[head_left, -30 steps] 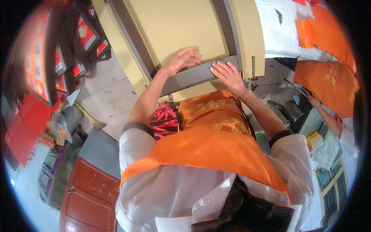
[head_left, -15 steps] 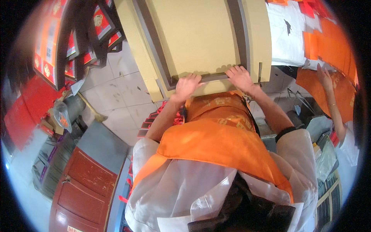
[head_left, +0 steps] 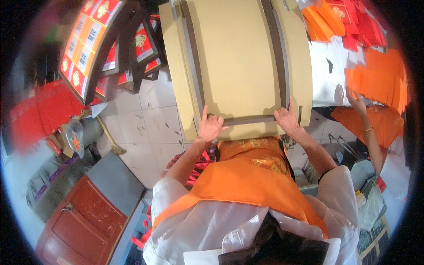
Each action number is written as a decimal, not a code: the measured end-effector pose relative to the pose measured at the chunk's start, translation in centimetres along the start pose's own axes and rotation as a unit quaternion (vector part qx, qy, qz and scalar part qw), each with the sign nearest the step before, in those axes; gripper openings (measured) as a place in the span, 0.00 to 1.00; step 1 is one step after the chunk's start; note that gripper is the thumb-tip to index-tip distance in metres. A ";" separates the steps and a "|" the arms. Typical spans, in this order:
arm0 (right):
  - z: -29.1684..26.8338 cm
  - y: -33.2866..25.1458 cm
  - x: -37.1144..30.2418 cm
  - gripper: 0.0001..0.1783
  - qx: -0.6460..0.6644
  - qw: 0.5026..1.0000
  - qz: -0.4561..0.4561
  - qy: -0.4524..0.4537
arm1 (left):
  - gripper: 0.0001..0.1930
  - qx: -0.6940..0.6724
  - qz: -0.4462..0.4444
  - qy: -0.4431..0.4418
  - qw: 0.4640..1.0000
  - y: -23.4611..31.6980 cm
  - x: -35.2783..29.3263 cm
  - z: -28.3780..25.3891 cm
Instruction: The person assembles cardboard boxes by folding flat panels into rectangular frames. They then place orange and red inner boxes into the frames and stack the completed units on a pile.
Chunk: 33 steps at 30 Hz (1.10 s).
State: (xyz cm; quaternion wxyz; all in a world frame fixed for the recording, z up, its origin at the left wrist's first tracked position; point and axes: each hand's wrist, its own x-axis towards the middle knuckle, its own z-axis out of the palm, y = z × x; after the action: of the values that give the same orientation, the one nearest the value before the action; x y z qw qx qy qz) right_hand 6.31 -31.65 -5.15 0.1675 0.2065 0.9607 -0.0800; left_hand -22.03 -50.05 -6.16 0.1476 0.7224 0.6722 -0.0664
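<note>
In front of me a dark brown rectangular frame [head_left: 251, 119] lies around a tan cardboard panel [head_left: 234, 62]. My left hand [head_left: 210, 127] grips the frame's near left corner, with the index finger stretched along the side bar and the thumb toward the near bar. At the near right corner my right hand [head_left: 288, 120] does the same, its index finger pointing away from me. The other fingers of both hands curl onto the frame. The far end of the frame runs out of view.
Red and orange printed panels with dark edges [head_left: 88, 48] stand at the far left. A broom [head_left: 112, 143] lies on the tiled floor [head_left: 150, 126]. To the right, another person's hand [head_left: 357, 102] is by orange sheets [head_left: 375, 75]. A reddish-brown cabinet [head_left: 84, 221] stands near left.
My hands have slid apart along the near bar to the frame's corners, and the index fingers have straightened. The whole view has shifted. The other person's hand has changed position.
</note>
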 end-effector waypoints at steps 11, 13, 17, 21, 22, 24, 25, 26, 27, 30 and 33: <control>0.5 0.0 -6.0 0.30 0.057 0.995 -0.050 -0.059 | 0.24 -0.139 0.104 -0.020 0.985 3.9 -3.7 1.3; 0.2 0.7 -5.0 0.31 0.055 0.994 -0.083 -0.052 | 0.24 -0.112 0.084 -0.052 0.989 4.2 -3.3 1.5; 1.4 1.5 -4.7 0.27 0.069 0.990 -0.061 -0.110 | 0.23 -0.075 0.073 -0.055 0.993 4.1 -2.1 0.4; 0.5 1.9 -4.1 0.24 0.115 0.978 -0.057 -0.161 | 0.23 0.021 0.141 -0.063 0.988 3.6 -2.8 2.0; -1.7 2.3 -3.5 0.24 0.164 0.967 -0.059 -0.187 | 0.23 -0.035 0.128 -0.109 0.985 3.5 -2.7 1.9; -4.6 4.0 -1.9 0.25 0.197 0.970 -0.046 -0.136 | 0.25 -0.145 0.093 -0.196 0.965 3.3 -1.4 -1.0; -5.1 5.3 -0.7 0.25 0.184 0.980 -0.031 -0.062 | 0.25 -0.168 0.124 -0.124 0.970 2.7 -0.6 -2.4; -5.9 6.7 0.9 0.26 0.174 0.984 -0.020 0.013 | 0.25 -0.188 0.149 -0.053 0.969 1.8 0.5 -4.0; -7.9 8.4 3.8 0.27 0.208 0.976 0.044 0.044 | 0.25 -0.206 0.171 0.020 0.963 0.6 1.7 -4.6; -9.9 14.9 14.3 0.36 0.351 0.885 0.197 0.234 | 0.28 -0.158 -0.035 0.102 0.982 -6.9 8.5 -4.9; -7.8 19.5 23.1 0.38 0.458 0.806 0.255 0.273 | 0.34 -0.240 -0.332 0.308 0.859 -12.8 18.1 -6.0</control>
State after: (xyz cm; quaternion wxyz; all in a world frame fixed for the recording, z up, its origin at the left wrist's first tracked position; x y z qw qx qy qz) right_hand -7.57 -3.80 -7.74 -0.2016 0.5100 0.7312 -0.4057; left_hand -33.79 -30.32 -7.36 0.0708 0.3825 0.8783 0.2781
